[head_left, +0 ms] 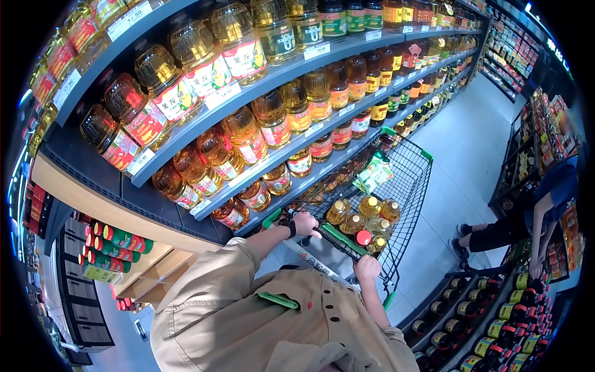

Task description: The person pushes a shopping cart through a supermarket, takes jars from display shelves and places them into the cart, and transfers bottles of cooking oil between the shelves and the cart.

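A wire shopping cart with green trim stands in front of me, close alongside the oil shelves. My left hand, a dark band at its wrist, is closed at the left part of the green cart handle. Farther right, my right hand wraps round the same handle. Several bottles of yellow oil stand in the cart near the handle, one with a red cap. Beyond them lies a green and white package.
Shelves packed with large oil bottles run along the left. Tiled floor shows to the cart's right. Another person stands by the right-hand racks, an arm reaching down towards dark bottles. Green cans are stacked at lower left.
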`<state>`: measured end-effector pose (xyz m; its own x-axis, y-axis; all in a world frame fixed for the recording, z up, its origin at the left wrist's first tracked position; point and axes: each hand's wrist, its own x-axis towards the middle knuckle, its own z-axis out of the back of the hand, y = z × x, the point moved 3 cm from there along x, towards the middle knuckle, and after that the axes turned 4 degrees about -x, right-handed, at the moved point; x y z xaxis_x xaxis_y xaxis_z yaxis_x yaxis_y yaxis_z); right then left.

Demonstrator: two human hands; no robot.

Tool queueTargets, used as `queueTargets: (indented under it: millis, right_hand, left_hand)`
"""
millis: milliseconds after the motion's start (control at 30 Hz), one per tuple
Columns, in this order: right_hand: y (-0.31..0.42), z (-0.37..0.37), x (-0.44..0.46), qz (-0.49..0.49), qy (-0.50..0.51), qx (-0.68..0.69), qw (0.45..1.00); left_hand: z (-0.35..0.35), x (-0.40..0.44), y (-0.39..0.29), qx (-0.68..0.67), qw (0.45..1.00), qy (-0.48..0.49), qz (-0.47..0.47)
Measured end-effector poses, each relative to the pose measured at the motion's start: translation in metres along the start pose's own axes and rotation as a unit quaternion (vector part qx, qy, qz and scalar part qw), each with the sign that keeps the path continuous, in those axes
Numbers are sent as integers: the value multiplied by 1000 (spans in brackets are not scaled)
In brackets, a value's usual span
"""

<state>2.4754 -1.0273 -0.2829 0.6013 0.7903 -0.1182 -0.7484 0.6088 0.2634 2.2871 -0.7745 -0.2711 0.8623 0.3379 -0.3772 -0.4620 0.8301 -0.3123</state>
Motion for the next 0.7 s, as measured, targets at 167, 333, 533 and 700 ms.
queueTargets:
  millis: [167, 333, 533, 700]
  right_hand:
    - [1, 6, -1, 6, 2, -2, 1000]
    - [2, 14, -1, 7, 17, 8, 1000]
    - [2, 7, 2, -13, 32, 7, 999]
    - [0, 4, 3, -4, 34, 10, 999]
  left_hand:
    - [11, -4, -10, 5, 1000, 19, 10]
    - [19, -4, -17, 14, 998, 52, 22]
    - [20, -2, -18, 15, 997, 68, 44]
    - [22, -2, -20, 11, 996, 68, 52]
